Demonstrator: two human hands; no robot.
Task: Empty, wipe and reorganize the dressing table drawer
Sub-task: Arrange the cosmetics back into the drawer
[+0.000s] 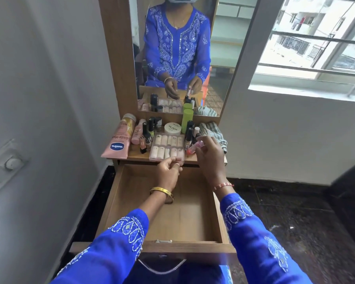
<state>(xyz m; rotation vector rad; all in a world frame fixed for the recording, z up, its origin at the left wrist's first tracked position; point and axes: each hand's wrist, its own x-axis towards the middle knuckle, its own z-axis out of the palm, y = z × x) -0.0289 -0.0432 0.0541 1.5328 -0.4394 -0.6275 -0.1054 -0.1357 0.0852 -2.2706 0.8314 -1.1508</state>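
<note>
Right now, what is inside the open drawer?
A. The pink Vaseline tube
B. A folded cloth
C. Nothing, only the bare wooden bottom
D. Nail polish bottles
C: the drawer shows only bare wood, and the bottles, cloth and Vaseline tube all sit on the shelf above.

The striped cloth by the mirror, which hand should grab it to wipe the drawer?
Probably the right hand: the striped cloth lies just beyond it, though it holds a small pink bottle. The empty left hand is farther, over the drawer.
</note>
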